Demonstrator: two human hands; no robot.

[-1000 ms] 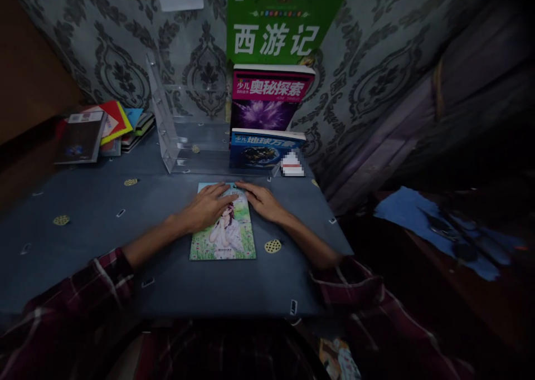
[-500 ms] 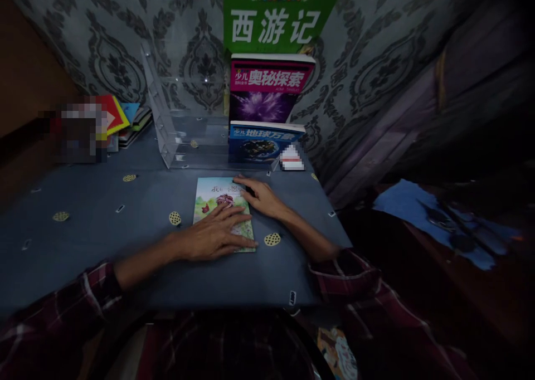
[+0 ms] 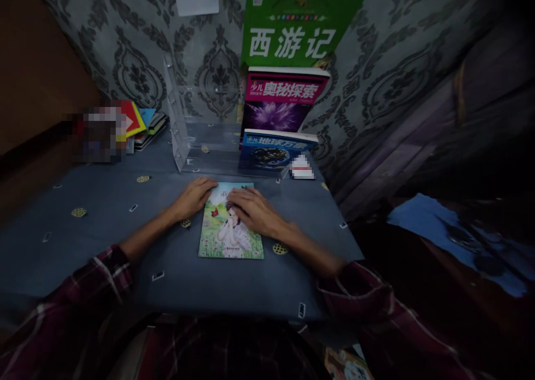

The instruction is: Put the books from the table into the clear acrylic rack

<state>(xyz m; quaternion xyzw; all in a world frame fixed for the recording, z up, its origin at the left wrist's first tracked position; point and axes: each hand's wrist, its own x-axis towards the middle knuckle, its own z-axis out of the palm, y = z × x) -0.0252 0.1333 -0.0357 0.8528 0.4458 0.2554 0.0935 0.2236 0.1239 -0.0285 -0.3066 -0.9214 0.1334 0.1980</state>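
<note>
A thin picture book with a drawn child, a butterfly and flowers on its cover lies closed on the blue tablecloth. My left hand rests at the book's upper left corner, fingers stretched out and touching or nearly touching its edge. Across the upper right part of the cover lies my right hand, palm down, its fingers extended and hiding much of the title. Neither hand grips anything.
Behind the book stands a clear acrylic rack. It holds a blue book, a purple book and a tall green book. Piled books lie at the back left. Blue cloth is at the right.
My left hand has moved from the lower cover up to the upper left corner. My right hand has slid from the top edge onto the cover. The view has shifted slightly.
</note>
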